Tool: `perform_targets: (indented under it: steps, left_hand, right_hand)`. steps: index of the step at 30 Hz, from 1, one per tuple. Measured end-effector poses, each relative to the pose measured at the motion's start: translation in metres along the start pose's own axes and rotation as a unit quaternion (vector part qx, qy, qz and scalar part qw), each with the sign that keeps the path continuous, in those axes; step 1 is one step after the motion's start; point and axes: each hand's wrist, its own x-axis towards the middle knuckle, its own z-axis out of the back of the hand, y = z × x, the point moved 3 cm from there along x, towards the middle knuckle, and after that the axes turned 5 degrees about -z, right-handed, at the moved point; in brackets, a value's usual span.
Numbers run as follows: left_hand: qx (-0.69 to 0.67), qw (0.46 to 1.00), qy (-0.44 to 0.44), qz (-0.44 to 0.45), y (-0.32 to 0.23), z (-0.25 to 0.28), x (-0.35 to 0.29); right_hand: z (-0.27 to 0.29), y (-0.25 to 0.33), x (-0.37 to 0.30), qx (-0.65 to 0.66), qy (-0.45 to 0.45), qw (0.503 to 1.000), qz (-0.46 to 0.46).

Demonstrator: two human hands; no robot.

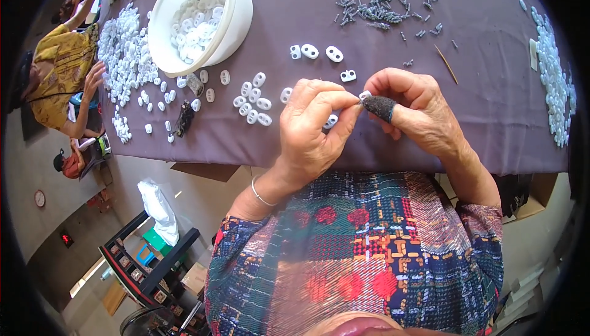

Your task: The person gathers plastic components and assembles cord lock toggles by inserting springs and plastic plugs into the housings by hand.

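My left hand (313, 124) and my right hand (415, 109) meet over the purple-covered table (491, 121), pinching one small white plastic piece (364, 95) between their fingertips. My right thumb wears a dark cloth finger cover (380, 107). Another white piece (332, 121) shows under my left fingers. Just beyond my hands lie loose white oval pieces (254, 101) and a few more (319, 52). A heap of small grey metal springs (381, 4) lies farther back.
A white bowl (243, 23) of white pieces stands at the back left, with a spread of white pieces (126, 53) beside it. More white pieces (556, 84) line the right edge. A thin wooden stick (446, 64) lies nearby. Another person (61, 72) sits at the far left.
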Motion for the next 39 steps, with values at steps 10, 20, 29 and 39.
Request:
perform_targets:
  steps: [10, 20, 29, 39]
  left_hand:
    - [0.267, 0.963, 0.015, -0.027, 0.020, 0.020, 0.030]
    - [0.217, 0.970, 0.100, -0.051, 0.032, 0.002, 0.046]
    - [-0.076, 0.992, 0.045, 0.087, 0.016, 0.012, 0.037]
    - [-0.427, 0.854, 0.024, 0.296, 0.014, 0.014, 0.013]
  right_hand:
    - [0.011, 0.003, -0.007, 0.012, -0.117, 0.992, 0.054]
    - [0.017, 0.001, -0.006, 0.028, -0.109, 0.992, 0.052]
    - [0.014, 0.006, -0.012, 0.043, -0.128, 0.988, 0.073]
    - [0.011, 0.004, -0.017, 0.045, -0.136, 0.986, 0.086]
